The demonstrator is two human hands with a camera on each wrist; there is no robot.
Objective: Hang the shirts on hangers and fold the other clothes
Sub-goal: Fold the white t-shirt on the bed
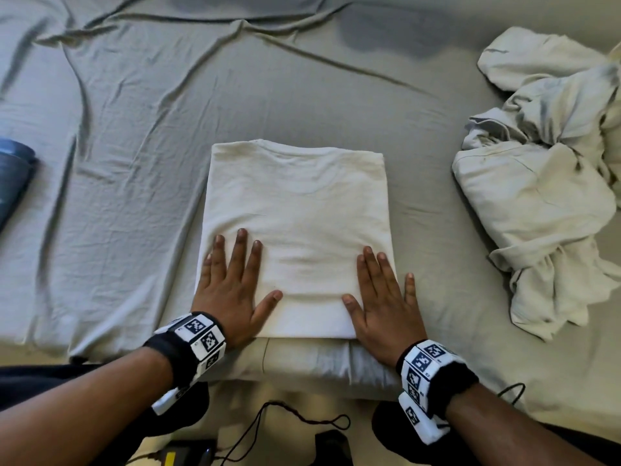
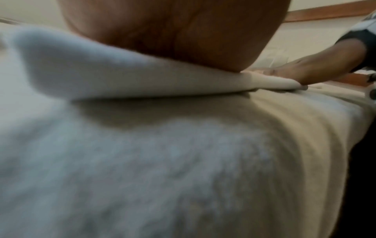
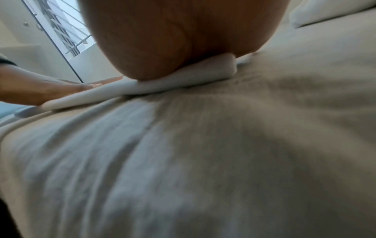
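A cream T-shirt (image 1: 299, 210), folded into a neat rectangle, lies on the grey bed sheet (image 1: 141, 136) near the bed's front edge. My left hand (image 1: 232, 280) rests flat on its near left corner, fingers straight and spread. My right hand (image 1: 383, 294) lies flat on the near right corner, little finger off the cloth on the sheet. In the left wrist view the palm (image 2: 175, 35) presses the folded edge (image 2: 114, 77); the right wrist view shows the other palm (image 3: 183, 37) on the folded edge (image 3: 142, 87).
A crumpled heap of pale clothes (image 1: 544, 176) lies at the right of the bed. A blue garment (image 1: 13, 176) shows at the left edge. Below the bed's front edge are a cord (image 1: 302, 418) and dark objects on the floor.
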